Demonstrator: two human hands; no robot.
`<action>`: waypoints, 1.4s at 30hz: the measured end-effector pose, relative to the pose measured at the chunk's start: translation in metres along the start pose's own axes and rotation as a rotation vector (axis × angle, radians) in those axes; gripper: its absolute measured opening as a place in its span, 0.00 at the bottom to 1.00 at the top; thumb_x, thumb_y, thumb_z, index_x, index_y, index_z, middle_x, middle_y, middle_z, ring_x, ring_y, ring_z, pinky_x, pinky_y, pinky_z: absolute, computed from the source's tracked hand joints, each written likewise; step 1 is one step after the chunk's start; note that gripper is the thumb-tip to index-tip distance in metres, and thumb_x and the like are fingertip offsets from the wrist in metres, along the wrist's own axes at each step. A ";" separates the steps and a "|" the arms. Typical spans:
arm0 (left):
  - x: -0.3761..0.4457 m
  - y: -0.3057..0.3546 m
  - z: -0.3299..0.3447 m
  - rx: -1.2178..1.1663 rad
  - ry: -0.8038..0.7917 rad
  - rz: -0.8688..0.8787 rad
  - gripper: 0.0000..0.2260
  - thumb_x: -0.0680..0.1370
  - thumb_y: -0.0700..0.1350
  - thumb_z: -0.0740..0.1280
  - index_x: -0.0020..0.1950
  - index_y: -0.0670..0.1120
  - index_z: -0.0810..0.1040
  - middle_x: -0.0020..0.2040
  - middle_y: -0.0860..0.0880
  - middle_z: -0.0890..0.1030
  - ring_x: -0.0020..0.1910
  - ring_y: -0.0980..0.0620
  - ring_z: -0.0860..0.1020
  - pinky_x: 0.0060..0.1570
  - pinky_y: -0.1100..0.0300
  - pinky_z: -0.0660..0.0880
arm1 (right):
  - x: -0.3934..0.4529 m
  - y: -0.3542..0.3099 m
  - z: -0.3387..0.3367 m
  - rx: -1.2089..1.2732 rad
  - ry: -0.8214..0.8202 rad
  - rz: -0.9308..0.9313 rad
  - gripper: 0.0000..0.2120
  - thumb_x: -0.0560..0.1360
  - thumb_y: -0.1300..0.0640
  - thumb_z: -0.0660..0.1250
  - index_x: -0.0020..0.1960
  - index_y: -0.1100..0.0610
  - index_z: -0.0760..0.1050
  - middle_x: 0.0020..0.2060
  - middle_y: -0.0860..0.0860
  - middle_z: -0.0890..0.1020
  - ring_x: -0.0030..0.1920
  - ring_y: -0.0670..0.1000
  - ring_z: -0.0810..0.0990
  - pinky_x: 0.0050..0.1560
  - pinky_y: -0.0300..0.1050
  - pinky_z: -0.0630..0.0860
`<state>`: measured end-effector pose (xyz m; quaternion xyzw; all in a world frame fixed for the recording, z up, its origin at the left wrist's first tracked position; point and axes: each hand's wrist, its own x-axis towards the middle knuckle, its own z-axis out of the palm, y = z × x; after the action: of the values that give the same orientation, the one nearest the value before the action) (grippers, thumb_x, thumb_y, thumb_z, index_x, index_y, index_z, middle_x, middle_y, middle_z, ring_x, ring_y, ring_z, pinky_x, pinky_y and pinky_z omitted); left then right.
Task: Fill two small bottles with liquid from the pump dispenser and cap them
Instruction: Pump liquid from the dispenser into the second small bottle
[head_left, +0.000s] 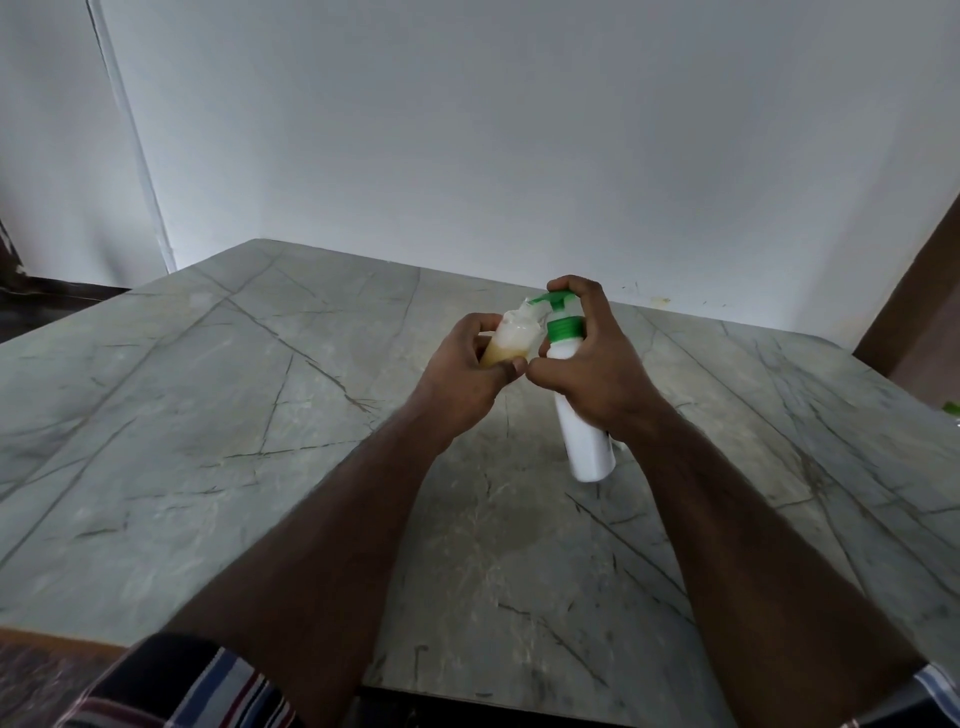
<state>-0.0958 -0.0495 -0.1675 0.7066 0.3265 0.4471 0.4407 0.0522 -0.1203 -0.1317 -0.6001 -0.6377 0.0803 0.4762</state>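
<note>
Nearest the camera, a striped cloth (208, 691) in dark blue, red and white crosses the lower left corner, and both bare forearms reach out from there over the grey, veined stone tabletop (182, 415). Further out, above the middle of the table, the left hand (467, 371) wraps its fingers and thumb round a small clear bottle (511, 338), tilted with its mouth up and to the right; its lower part shows a yellowish liquid, so it appears partly filled. Just beside it, the right hand (597, 364) clasps the white pump dispenser (584, 441) by its neck, with a finger curled over the green pump head (558, 301), lifted off the table and leaning so the base points toward the viewer. The spout sits at the small bottle's mouth, which looks like the reason both are held raised and angled toward each other: the liquid can drop straight in, and the finger on top is placed to press. No label, brand or writing can be read on either container; the dispenser's visible side is plain white. A second small bottle and any caps are not visible. A green scrap (951, 408) shows at the table's right edge, and a plain pale wall (519, 130) rises at the far side.
</note>
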 end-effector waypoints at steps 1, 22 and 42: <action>0.000 0.000 0.000 0.005 0.000 0.002 0.22 0.77 0.44 0.74 0.69 0.49 0.71 0.62 0.47 0.80 0.57 0.51 0.81 0.56 0.51 0.81 | 0.000 0.000 0.000 -0.002 0.011 0.003 0.38 0.65 0.58 0.79 0.69 0.50 0.63 0.59 0.49 0.75 0.52 0.50 0.78 0.45 0.38 0.75; 0.000 -0.002 0.000 -0.009 0.000 -0.008 0.22 0.76 0.43 0.75 0.68 0.49 0.72 0.60 0.48 0.81 0.56 0.51 0.81 0.56 0.50 0.81 | 0.000 0.001 0.000 0.013 0.005 0.016 0.38 0.66 0.61 0.78 0.69 0.50 0.63 0.60 0.50 0.75 0.51 0.51 0.78 0.45 0.39 0.75; -0.003 0.004 0.000 -0.015 -0.007 -0.003 0.22 0.77 0.43 0.73 0.69 0.49 0.71 0.62 0.47 0.80 0.57 0.50 0.81 0.56 0.52 0.81 | 0.001 0.002 0.003 0.119 -0.012 0.004 0.44 0.66 0.63 0.79 0.74 0.48 0.59 0.64 0.50 0.71 0.54 0.53 0.78 0.50 0.44 0.80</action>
<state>-0.0966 -0.0539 -0.1655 0.7042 0.3230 0.4465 0.4477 0.0515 -0.1181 -0.1339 -0.5716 -0.6334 0.1227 0.5070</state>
